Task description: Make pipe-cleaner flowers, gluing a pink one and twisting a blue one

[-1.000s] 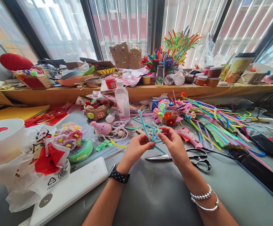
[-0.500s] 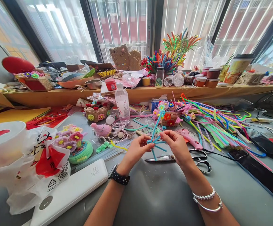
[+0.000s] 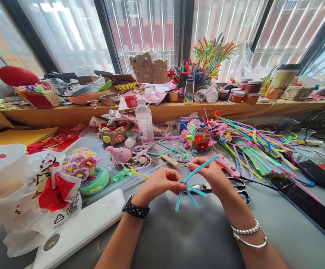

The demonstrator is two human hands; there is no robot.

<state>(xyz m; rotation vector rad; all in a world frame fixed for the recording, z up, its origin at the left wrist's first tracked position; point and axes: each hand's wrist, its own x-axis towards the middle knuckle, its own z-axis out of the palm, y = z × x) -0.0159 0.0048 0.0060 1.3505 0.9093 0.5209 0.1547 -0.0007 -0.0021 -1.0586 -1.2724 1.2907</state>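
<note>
Hands pinching blue pipe cleaners over grey table

Going left to right, I see a white plastic bag with red print [image 3: 36,194], then a flat white power bank [image 3: 81,224] on the grey table [image 3: 184,239]. My left hand [image 3: 158,185] is closed, fingertips pinching the crossing of the light blue fuzzy pipe cleaners [image 3: 188,183]. These hang just above the table, between both hands. My right hand [image 3: 211,173] pinches one upper strand. Black-handled steel scissors [image 3: 235,186] lie just behind it, and a heap of multicoloured pipe cleaners [image 3: 252,145] sits farther right.
</note>
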